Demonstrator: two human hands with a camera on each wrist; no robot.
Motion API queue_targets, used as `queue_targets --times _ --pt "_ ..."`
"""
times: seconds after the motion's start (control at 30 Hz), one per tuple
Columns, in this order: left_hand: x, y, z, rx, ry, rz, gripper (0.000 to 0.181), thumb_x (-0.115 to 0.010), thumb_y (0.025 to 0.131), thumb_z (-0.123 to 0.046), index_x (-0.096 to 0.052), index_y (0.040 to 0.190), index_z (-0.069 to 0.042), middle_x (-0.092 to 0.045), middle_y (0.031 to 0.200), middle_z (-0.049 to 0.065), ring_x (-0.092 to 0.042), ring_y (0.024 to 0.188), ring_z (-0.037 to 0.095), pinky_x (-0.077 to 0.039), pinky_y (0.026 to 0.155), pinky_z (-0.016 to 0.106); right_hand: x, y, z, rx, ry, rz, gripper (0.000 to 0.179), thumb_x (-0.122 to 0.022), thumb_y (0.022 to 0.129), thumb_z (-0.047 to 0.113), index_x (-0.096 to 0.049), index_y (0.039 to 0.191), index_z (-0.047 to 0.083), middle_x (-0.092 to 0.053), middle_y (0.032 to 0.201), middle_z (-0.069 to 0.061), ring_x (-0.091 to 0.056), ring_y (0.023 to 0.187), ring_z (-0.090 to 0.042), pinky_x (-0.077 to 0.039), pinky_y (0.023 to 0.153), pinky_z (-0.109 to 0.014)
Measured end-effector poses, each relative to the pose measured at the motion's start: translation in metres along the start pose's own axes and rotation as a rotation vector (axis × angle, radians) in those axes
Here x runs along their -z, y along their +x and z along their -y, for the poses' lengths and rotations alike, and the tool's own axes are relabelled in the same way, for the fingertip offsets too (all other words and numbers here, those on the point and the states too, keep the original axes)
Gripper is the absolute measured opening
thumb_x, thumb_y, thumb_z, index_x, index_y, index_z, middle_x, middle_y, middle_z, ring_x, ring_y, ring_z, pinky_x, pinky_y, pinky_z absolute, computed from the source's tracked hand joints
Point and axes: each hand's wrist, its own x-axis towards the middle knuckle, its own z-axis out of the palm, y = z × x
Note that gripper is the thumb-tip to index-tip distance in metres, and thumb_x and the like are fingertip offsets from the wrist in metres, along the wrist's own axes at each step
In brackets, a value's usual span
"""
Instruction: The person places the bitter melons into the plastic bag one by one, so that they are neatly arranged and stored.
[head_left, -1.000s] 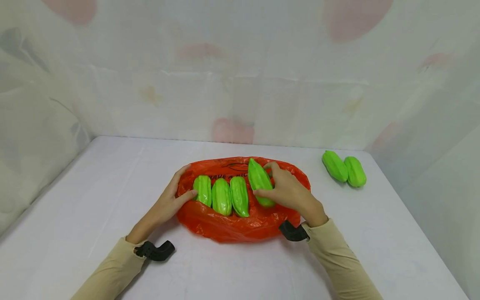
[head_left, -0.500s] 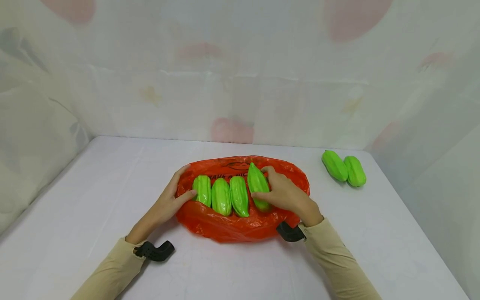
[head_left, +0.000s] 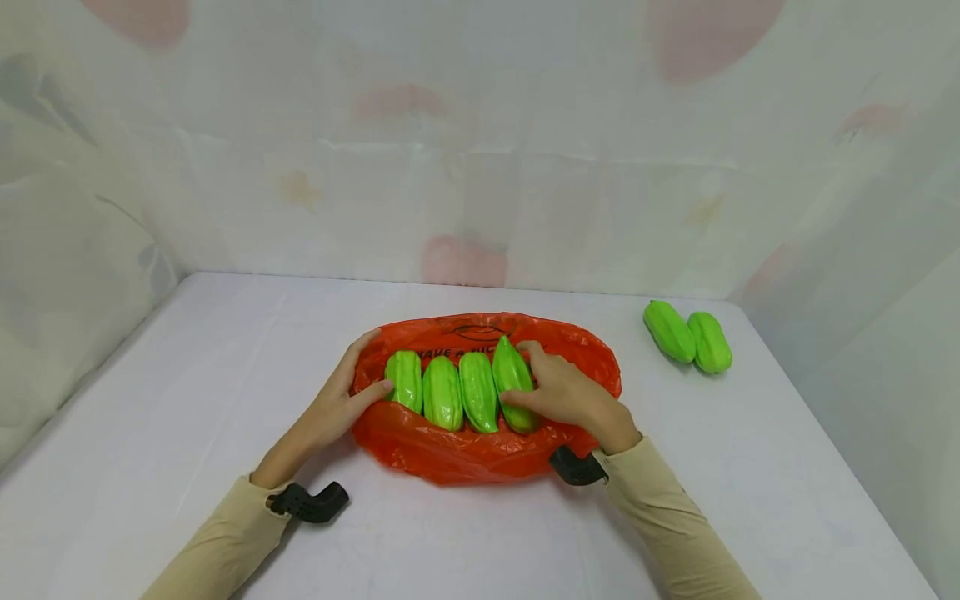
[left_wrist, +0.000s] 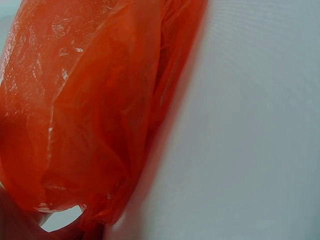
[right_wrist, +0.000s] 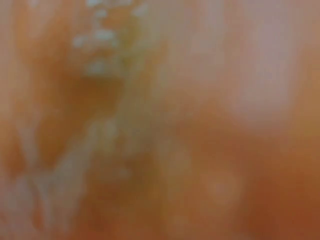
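Your R hand [head_left: 558,387] has its grip clamped on a ridged green fruit [head_left: 513,385], whose pointed tip is directed away from you. This fruit is inside the open red plastic bag [head_left: 472,460], at R end of the row, just beside three other green fruits [head_left: 442,396]. Your L hand [head_left: 345,400] has its grip clamped on the bag's L edge. Two more fruits [head_left: 670,332] lie at far R on the table [head_left: 750,467]. R wrist view: too blurred.

the right hand [head_left: 564,388] has shifted its green fruit [head_left: 513,383] left, nearer its neighbour [head_left: 478,390].
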Motion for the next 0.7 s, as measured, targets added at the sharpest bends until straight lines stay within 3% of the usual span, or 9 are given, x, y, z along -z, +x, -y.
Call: queue_targets --times 0.3,0.7 --pt "0.0003 -0.0004 -0.0003 0.008 0.007 0.001 0.073 -0.057 0.098 -0.018 -0.016 0.158 -0.021 -0.035 0.155 0.016 -0.041 0.135 0.036 -0.029 0.112 0.063 0.0055 -0.0025 0.0004 -0.007 0.003 -0.003 0.068 -0.070 0.092 0.031 -0.038 0.144 0.001 -0.060 0.134 -0.016 -0.060 0.119 -0.028 -0.050 0.100 -0.044" --pt "0.0005 -0.0002 0.0002 0.003 -0.001 0.004 0.073 -0.057 0.098 -0.017 -0.016 0.158 -0.020 -0.034 0.155 0.017 -0.041 0.134 0.036 -0.029 0.112 0.062 0.0062 -0.0022 -0.0007 0.008 0.018 0.000 0.063 -0.070 0.092 0.027 -0.041 0.141 0.001 -0.062 0.130 -0.015 -0.061 0.117 -0.027 -0.052 0.097 -0.042"
